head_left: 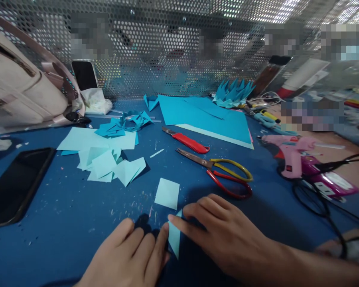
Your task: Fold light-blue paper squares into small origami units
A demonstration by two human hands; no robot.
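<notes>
A folded piece of light blue paper (175, 236) lies on the blue tabletop in front of me, narrowing to a point at its near end. My left hand (134, 253) has its fingers curled, and its index fingertip presses the paper's left edge; its thumb is partly hidden. From the other side, my right hand (219, 229) pins the upper part of the paper under its fingertips. Just beyond them lies a flat light blue paper square (167, 193). Scissors (211, 163) with one yellow and one red handle rest past my right hand, near a red utility knife (189, 142).
Loose light blue squares (103, 163) and darker folded pieces (122, 124) lie left of centre. Blue sheets (197, 113) and a spiky paper form (233, 93) stand farther back. A phone (18, 183) lies left; a pink glue gun (293, 153) with black cables lies right, near another person's arm.
</notes>
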